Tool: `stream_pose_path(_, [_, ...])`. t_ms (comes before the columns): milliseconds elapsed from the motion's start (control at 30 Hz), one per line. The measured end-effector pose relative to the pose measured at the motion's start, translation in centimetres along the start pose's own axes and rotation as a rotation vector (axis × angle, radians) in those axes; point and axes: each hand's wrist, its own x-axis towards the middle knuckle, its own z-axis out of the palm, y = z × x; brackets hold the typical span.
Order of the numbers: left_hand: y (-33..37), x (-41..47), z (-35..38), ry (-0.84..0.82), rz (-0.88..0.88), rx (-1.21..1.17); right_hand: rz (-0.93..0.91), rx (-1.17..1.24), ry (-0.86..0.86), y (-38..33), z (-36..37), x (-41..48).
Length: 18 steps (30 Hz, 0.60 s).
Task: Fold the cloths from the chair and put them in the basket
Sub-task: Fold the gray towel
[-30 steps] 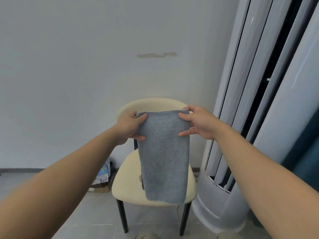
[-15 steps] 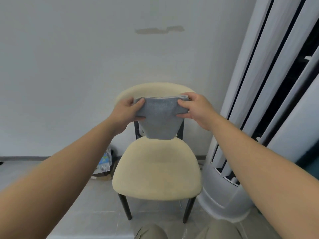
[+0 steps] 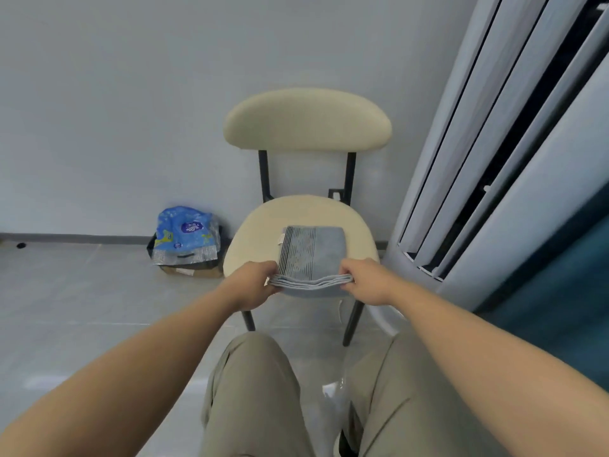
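Reaching in from the lower corners of the frame, both bare forearms stretch forward over the person's khaki-trousered knees (image 3: pixel 257 390) at bottom centre. The left hand (image 3: pixel 252 285) pinches the near left corner of the folded grey cloth (image 3: pixel 311 255), thumb on top, and the right hand (image 3: pixel 367 280) clamps the near right corner the same way. Between them the stacked layers sag slightly past the seat's front edge; the far part of the cloth seems to lie flat on the cream chair (image 3: pixel 306 127), mid-frame. Farther back, a blue plastic bag (image 3: pixel 186 235) sits on the floor at the wall, left of the chair. White vertical panels (image 3: pixel 487 143) fill the upper right.
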Motion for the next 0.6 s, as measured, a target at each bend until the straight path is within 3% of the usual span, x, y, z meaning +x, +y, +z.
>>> stream_pose_path(367, [2.2, -1.0, -2.0, -0.074, 0.011, -0.068, 0.012, 0.125, -0.104, -0.5, -1.8, -1.3])
stream_pose_path(600, [0.2, 8.0, -3.4, -0.004, -0.182, -0.387, 0.154, 0.452, 0.08, 1.4, -4.5, 6.0])
